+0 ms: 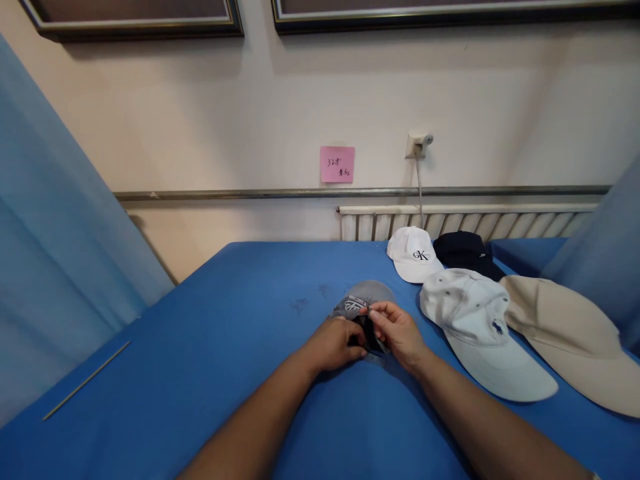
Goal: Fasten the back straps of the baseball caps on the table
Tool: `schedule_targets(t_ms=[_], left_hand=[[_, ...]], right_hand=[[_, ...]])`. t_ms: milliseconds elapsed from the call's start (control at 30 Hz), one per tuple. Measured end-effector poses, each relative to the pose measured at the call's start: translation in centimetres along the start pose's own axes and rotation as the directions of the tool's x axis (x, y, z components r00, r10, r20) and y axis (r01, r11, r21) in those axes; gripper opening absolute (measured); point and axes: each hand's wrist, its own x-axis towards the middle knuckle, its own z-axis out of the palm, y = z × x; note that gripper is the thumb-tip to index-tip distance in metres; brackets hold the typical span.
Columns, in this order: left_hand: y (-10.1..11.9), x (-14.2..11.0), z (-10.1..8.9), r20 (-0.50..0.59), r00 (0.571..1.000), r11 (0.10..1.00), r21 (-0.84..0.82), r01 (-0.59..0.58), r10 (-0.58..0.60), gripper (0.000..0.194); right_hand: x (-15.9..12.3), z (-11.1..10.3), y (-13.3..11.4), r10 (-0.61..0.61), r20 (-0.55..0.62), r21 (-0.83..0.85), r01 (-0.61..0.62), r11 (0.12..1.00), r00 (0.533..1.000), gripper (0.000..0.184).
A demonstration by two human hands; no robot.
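Observation:
A grey baseball cap (373, 291) with white lettering lies on the blue-covered table, its dark inside partly facing me. My left hand (333, 343) is closed on the near left edge of the cap, fingers curled at the opening. On the other side, my right hand (396, 331) pinches the cap's edge near the lettering between thumb and fingertips. A small dark bit shows at those fingertips, too small to name. Both hands hide much of the cap's near side.
To the right lie a white cap (411, 248), a dark navy cap (460, 249), a pale cap (470, 307) and a beige cap (570, 320). A thin stick (86, 380) rests at the table's left. Blue curtains (60, 220) hang at both sides.

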Motion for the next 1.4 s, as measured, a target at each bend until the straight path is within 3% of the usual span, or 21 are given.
schedule_targets(t_ms=[267, 400, 467, 567, 633, 733, 833, 967, 1133, 1400], left_hand=[[0.7, 0.1, 0.4, 0.079, 0.995, 0.983, 0.167, -0.074, 0.061, 0.016], [0.7, 0.0, 0.6, 0.086, 0.996, 0.983, 0.178, -0.047, 0.032, 0.012], [0.3, -0.1, 0.5, 0.078, 0.997, 0.996, 0.088, -0.032, 0.026, 0.008], [-0.8, -0.2, 0.1, 0.051, 0.998, 0.974, -0.226, 0.032, -0.021, 0.008], [-1.5, -0.2, -0.2, 0.014, 0.994, 0.875, -0.475, 0.098, -0.104, 0.015], [-2.0, 0.0, -0.6, -0.053, 0.970, 0.649, -0.751, 0.117, -0.236, 0.023], [-2.0, 0.3, -0.6, -0.087, 0.943, 0.471, -0.878, 0.080, -0.323, 0.029], [-1.9, 0.5, -0.5, -0.062, 0.927, 0.373, -0.924, 0.087, -0.369, 0.032], [-1.9, 0.5, -0.5, -0.034, 0.919, 0.375, -0.919, 0.126, -0.392, 0.029], [-2.0, 0.6, -0.3, -0.057, 0.921, 0.482, -0.863, 0.149, -0.386, 0.040]], right_hand=[[-0.3, 0.6, 1.3, -0.119, 0.020, -0.204, 0.121, 0.972, 0.993, 0.032], [-0.1, 0.3, 1.6, -0.124, 0.023, -0.235, 0.126, 0.964, 0.992, 0.030], [0.1, 0.0, 1.5, -0.110, 0.007, -0.215, 0.108, 0.971, 0.994, 0.032], [0.4, -0.4, 1.0, -0.086, -0.003, -0.186, 0.084, 0.979, 0.996, 0.036], [0.5, -0.6, 0.6, -0.078, 0.005, -0.193, 0.077, 0.978, 0.997, 0.038], [0.5, -0.7, 0.4, -0.077, 0.023, -0.203, 0.080, 0.976, 0.997, 0.040], [0.4, -0.4, 0.6, -0.106, 0.023, -0.212, 0.109, 0.971, 0.994, 0.039], [0.2, 0.0, 1.0, -0.118, 0.032, -0.254, 0.123, 0.959, 0.992, 0.035], [0.0, 0.1, 1.4, -0.126, 0.035, -0.288, 0.131, 0.949, 0.991, 0.035], [0.2, -0.4, 1.8, -0.132, 0.040, -0.427, 0.136, 0.894, 0.990, 0.027]])
